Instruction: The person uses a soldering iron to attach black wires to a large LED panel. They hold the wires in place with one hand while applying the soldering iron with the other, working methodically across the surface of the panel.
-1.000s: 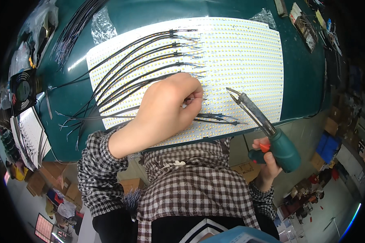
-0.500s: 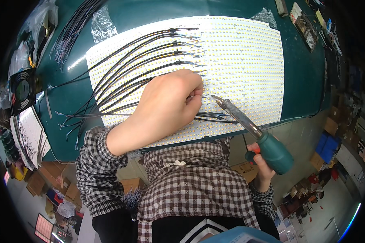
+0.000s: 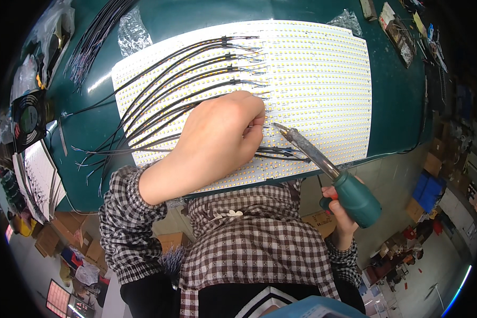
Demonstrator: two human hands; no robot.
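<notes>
My left hand (image 3: 217, 132) rests over the white LED board (image 3: 323, 69), its thumb and fingers pinched together near the board's middle seam. Whatever they pinch is hidden behind the knuckles. Several black cables (image 3: 159, 79) run across the board's left half, some passing beneath this hand; their thin stripped wires end along the seam. In my right hand (image 3: 344, 220) is a soldering iron (image 3: 358, 199) with a green handle, held at the board's near right. Its tip points up and left, close to the seam and just right of my left fingertips. Tip contact with the board cannot be made out.
The board lies on a green table (image 3: 397, 106). A bundle of dark wires (image 3: 93, 45) is at the far left, above a small fan (image 3: 29, 119) and a stack of white boards (image 3: 40, 180). A worn block-like holder (image 3: 396, 34) sits at the far right.
The soldering iron has shifted slightly left, bringing its tip nearer to my left fingertips. My left hand has stayed almost still in its pinch.
</notes>
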